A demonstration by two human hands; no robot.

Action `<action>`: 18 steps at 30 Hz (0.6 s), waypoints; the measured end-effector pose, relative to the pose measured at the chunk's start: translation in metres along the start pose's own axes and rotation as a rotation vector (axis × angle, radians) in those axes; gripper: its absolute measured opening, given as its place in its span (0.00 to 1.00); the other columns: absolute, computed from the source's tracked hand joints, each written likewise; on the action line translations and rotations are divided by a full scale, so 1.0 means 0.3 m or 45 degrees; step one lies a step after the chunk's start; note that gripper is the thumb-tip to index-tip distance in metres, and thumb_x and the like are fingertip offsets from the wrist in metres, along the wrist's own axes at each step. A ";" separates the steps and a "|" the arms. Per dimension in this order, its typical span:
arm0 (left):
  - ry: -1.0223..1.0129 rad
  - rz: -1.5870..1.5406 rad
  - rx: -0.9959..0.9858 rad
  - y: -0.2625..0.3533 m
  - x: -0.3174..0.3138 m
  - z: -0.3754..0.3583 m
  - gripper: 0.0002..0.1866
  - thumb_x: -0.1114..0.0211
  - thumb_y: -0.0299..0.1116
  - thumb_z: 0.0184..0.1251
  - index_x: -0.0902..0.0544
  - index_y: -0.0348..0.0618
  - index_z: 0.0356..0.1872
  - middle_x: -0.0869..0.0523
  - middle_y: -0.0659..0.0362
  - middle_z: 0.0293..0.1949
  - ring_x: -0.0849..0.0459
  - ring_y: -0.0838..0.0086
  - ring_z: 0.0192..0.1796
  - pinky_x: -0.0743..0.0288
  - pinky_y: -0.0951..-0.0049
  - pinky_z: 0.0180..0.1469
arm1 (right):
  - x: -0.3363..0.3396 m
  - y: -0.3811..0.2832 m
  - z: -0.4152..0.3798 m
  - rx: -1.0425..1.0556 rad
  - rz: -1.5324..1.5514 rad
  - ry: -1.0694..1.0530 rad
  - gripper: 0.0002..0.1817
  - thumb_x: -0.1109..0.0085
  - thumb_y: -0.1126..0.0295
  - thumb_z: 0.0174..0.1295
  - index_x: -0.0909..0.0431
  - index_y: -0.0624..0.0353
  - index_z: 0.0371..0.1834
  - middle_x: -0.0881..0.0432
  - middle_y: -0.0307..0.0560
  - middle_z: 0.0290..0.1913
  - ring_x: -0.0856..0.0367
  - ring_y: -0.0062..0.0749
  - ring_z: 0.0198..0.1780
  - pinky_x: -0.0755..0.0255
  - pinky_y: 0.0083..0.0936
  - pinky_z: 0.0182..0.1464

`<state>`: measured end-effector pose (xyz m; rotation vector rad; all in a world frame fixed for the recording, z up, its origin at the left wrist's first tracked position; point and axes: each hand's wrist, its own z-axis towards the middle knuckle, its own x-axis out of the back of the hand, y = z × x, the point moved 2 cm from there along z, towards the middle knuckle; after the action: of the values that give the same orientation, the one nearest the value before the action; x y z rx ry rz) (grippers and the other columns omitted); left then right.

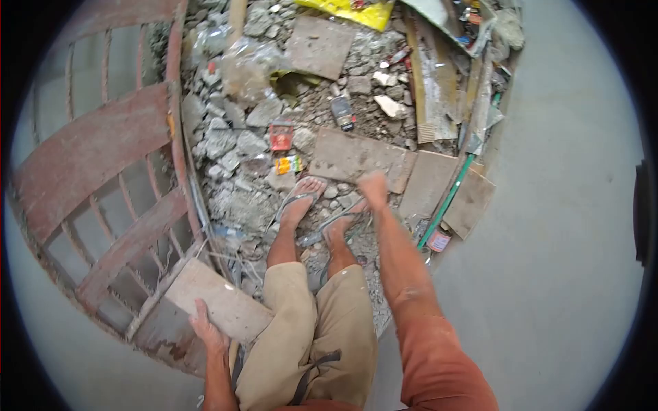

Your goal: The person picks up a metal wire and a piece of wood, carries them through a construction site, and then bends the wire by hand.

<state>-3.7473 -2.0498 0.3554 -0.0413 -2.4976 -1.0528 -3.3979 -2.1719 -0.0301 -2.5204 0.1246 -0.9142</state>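
Observation:
My left hand (pixel 208 329) grips a flat, dusty rectangular tile (pixel 218 301) by its near edge, with the thumb on top; the tile lies close against my left thigh. My right hand (pixel 373 190) reaches down to the near edge of a second, longer tile (pixel 353 156) lying on the rubble ahead of my feet. Its fingers are blurred and mostly hidden, so whether it grasps that tile cannot be made out. Another tile (pixel 426 183) lies just to the right of it.
My sandalled feet stand on broken concrete (pixel 240 198). A rusty metal gate (pixel 89 164) lies along the left. Wooden strips (pixel 435 82), a green rod (pixel 452 195), a red packet (pixel 281 135), an old mobile phone (pixel 342 111) and a yellow sheet (pixel 353 10) lie among the debris.

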 end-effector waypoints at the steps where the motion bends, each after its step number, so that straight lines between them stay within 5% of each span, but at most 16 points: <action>1: 0.066 0.034 -0.015 -0.020 0.032 -0.004 0.25 0.37 0.45 0.67 0.27 0.37 0.55 0.19 0.54 0.48 0.18 0.67 0.49 0.22 0.63 0.53 | 0.061 0.031 0.025 -0.029 0.084 -0.113 0.15 0.40 0.64 0.51 0.21 0.71 0.27 0.20 0.67 0.29 0.17 0.52 0.34 0.29 0.43 0.37; 4: 0.157 0.036 -0.029 -0.036 0.069 -0.031 0.23 0.35 0.44 0.67 0.27 0.38 0.53 0.20 0.55 0.47 0.18 0.68 0.47 0.23 0.64 0.52 | 0.342 0.066 -0.093 0.137 0.072 -0.051 0.19 0.41 0.60 0.57 0.21 0.70 0.26 0.21 0.65 0.24 0.21 0.53 0.26 0.32 0.44 0.31; 9: 0.074 0.039 -0.017 -0.073 0.069 -0.020 0.22 0.35 0.43 0.66 0.26 0.38 0.53 0.20 0.56 0.47 0.19 0.69 0.47 0.24 0.65 0.51 | 0.297 0.109 -0.333 -0.085 0.027 0.092 0.19 0.43 0.60 0.60 0.23 0.70 0.26 0.24 0.68 0.24 0.25 0.56 0.25 0.33 0.43 0.32; 18: 0.088 -0.152 0.034 -0.091 -0.009 0.009 0.25 0.35 0.45 0.66 0.28 0.38 0.55 0.19 0.56 0.48 0.19 0.67 0.48 0.24 0.63 0.53 | 0.128 0.054 -0.228 -0.021 -0.072 0.046 0.19 0.44 0.62 0.60 0.23 0.72 0.25 0.23 0.71 0.28 0.22 0.65 0.35 0.32 0.49 0.38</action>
<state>-3.7509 -2.0671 0.3343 0.1517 -2.4767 -1.0491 -3.4099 -2.2217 0.0315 -2.5350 0.0732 -0.9848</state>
